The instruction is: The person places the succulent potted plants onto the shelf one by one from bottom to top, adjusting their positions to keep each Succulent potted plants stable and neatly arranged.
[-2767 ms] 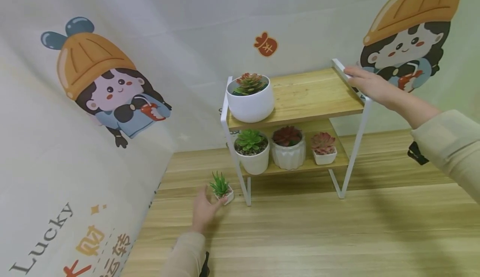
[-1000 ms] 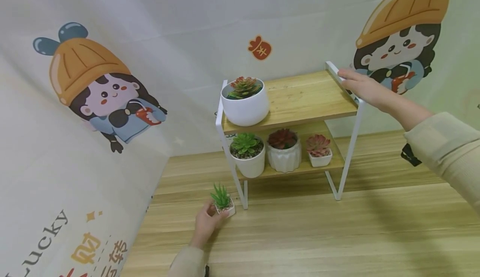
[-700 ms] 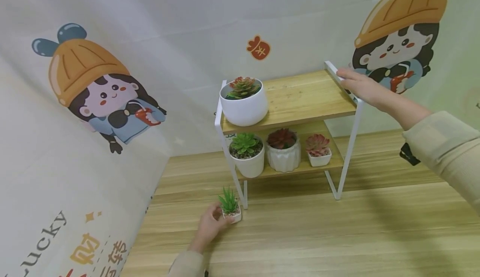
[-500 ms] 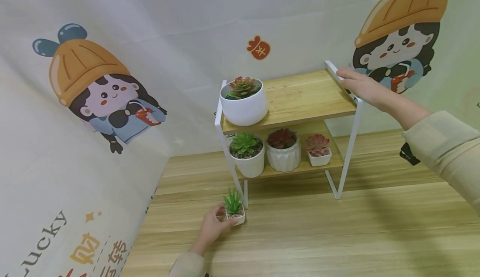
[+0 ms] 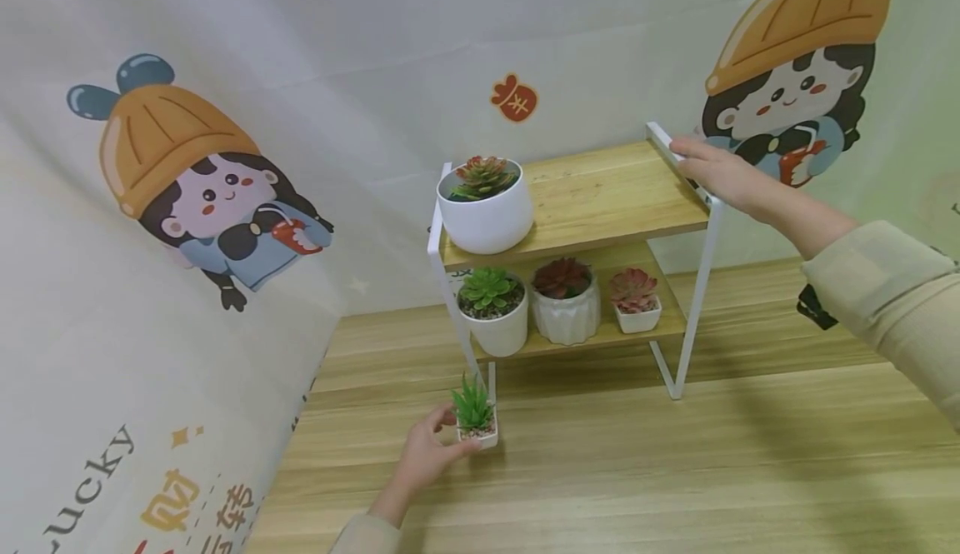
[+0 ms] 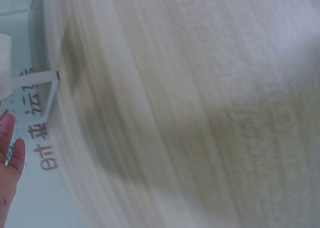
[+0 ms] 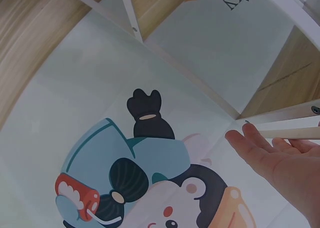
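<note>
In the head view my left hand [image 5: 429,452] pinches a small square white pot with a spiky green succulent [image 5: 474,411] between thumb and fingers. The pot is close in front of the left leg of a two-tier shelf [image 5: 611,183]; I cannot tell whether it touches the table. At the left wrist view's edge only part of that left hand [image 6: 9,163] shows. My right hand [image 5: 722,172] rests with extended fingers on the white rail at the shelf's right end. The right wrist view shows the right hand [image 7: 285,163] against the frame.
A round white pot with a red-green succulent [image 5: 486,217] stands at the upper tier's left. Below are a green succulent pot [image 5: 501,325], a ribbed pot [image 5: 567,318] and a small pink succulent pot [image 5: 637,316]. The wooden table [image 5: 600,471] meets a printed cloth backdrop [image 5: 375,121].
My left hand has taken hold of the small spiky succulent pot and moved it right, up to the shelf's left leg. The right hand stays on the rail.
</note>
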{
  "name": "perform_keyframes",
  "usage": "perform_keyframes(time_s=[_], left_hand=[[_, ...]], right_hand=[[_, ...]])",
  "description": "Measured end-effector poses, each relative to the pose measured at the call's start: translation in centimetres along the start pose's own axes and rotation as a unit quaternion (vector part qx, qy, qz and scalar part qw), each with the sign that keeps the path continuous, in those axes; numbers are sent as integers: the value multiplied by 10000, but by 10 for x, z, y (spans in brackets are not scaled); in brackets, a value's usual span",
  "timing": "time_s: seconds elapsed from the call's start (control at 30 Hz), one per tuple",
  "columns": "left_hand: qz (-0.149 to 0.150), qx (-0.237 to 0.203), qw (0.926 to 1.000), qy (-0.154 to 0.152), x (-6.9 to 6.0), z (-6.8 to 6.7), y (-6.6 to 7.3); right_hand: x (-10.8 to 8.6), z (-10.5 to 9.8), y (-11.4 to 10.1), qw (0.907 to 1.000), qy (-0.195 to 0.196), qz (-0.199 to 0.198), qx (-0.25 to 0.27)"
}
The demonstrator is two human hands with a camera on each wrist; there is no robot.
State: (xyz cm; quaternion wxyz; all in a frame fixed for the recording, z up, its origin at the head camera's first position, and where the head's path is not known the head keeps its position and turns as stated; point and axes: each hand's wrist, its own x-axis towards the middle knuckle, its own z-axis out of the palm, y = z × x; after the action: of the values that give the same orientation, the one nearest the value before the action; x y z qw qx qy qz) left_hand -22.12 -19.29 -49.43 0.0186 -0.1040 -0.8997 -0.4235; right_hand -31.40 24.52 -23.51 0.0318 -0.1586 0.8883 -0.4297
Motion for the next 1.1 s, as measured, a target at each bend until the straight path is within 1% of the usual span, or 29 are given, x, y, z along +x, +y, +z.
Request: perform_keyframes(time_s=[0.1,0.13,0.2,0.23,0.33,0.37,0.47,0.63,0.8,0.97,1.1], left_hand=[[178,12,9998,92,-1,0,9],[222,24,9997,70,0,0,12],[217,-12,9998,-1,2,0,21],[145,-119,9998,-52,3,-1,26],[182,-182,9996,-88,7,-1,43],[217,-226,9995,-69,8,-1,50],[478,-316,9984,5,13,-2,70],[837,-402,9957,-56,23,-6,107],[1207,-574,9910,-113,35,-9,144],[1515,-476,9872,-148,45,-15,184],[1819,-598,9814,-166,54,-21,215]], right_hand=[[0,0,0,10000,-3,0,15],[-1,0,0,10000,-6,-1,20],[-1,0,0,10000,-4,-2,24],[-1,0,0,10000,-1,-4,29],[-1,0,-1,10000,13,-8,38],[-2,0,-1,10000,23,-7,36],[-1,1,-2,10000,38,-14,25],[-1,2,-3,10000,49,-19,34],[-1,2,-2,9999,68,-34,111],[-1,3,-2,9999,79,-47,136],[-1,3,-1,9998,62,-47,170]])
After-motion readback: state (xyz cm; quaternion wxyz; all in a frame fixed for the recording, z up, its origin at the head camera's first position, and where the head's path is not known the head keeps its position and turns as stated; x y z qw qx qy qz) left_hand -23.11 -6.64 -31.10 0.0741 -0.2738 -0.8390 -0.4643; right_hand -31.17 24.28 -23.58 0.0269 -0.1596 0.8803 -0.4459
